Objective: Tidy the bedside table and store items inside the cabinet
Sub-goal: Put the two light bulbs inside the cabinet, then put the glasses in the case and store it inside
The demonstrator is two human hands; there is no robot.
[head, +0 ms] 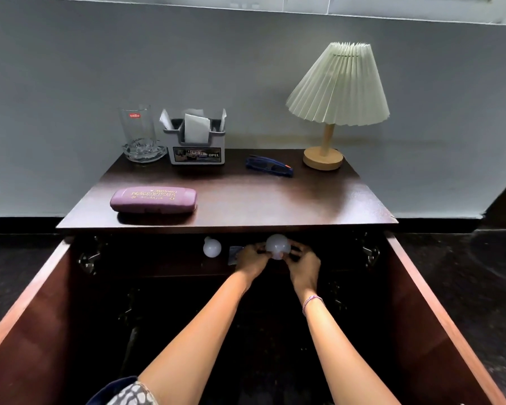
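Both my arms reach into the open cabinet under the dark wooden bedside table (246,200). My left hand (253,260) and my right hand (303,263) together grip a white light bulb (277,244) just under the table's front edge, on or just above the cabinet's upper shelf. A second white bulb (212,247) lies on that shelf to the left, apart from my hands. On the tabletop lie a purple spectacle case (153,200) at the front left and folded blue sunglasses (269,165) near the middle back.
At the back of the tabletop stand a glass tumbler in a glass ashtray (140,135), a grey tissue holder (195,141) and a pleated lamp (330,112). The cabinet's two doors (35,317) (438,317) swing open towards me on either side. The cabinet interior is dark.
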